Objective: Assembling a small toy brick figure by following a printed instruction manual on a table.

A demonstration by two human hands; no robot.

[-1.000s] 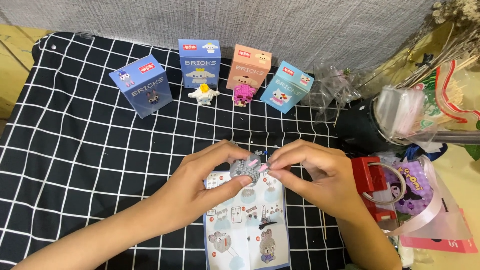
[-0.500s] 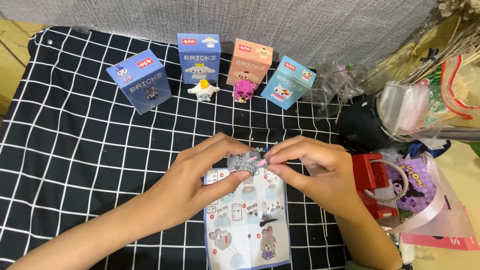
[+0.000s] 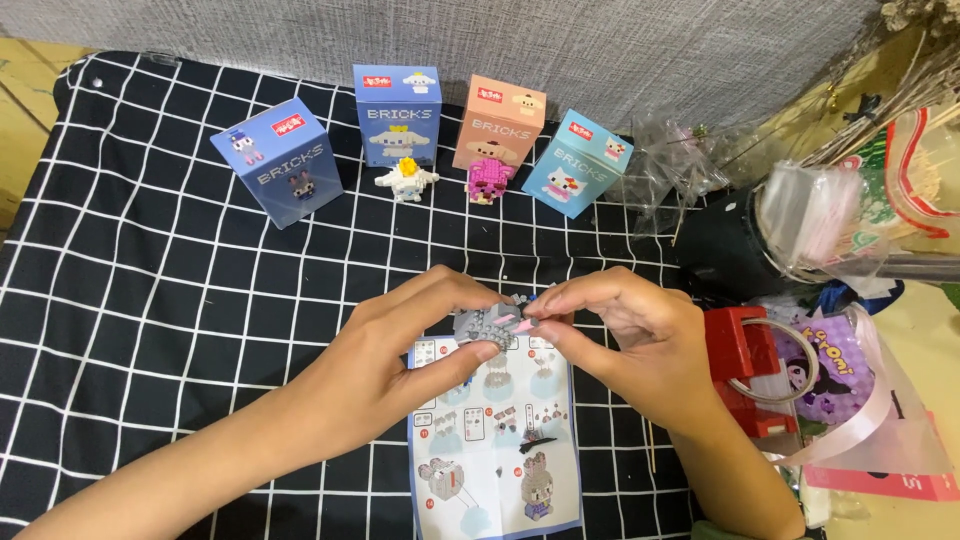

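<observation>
Hands meet over a small grey brick assembly [image 3: 490, 324], pinched between left hand [image 3: 400, 350] and right hand [image 3: 625, 325]; left thumb and forefinger narrow around its near-left edge, right fingertips [image 3: 535, 322] closed on its right end where a thin pink piece [image 3: 518, 322] lies on top, so both hands hold it, neither nearer than the other. Assembly sits directly between the two sets of fingertips, long axis running left-right from one hand to the other, raised just above the instruction sheet [image 3: 495, 440], which lies below and toward the wrists. Beyond the fingers, away from the body: four brick boxes in a row, one purple-blue [image 3: 278, 160], one blue [image 3: 398, 115], one peach [image 3: 500, 122], one light blue [image 3: 580, 160]; two finished figures in front of them, one white [image 3: 405, 180], one pink [image 3: 488, 180]. All on a black checked cloth [image 3: 150, 300]. Right of the right hand: one red holder [image 3: 740, 350], clear plastic bags [image 3: 820, 220], well apart from the fingers
</observation>
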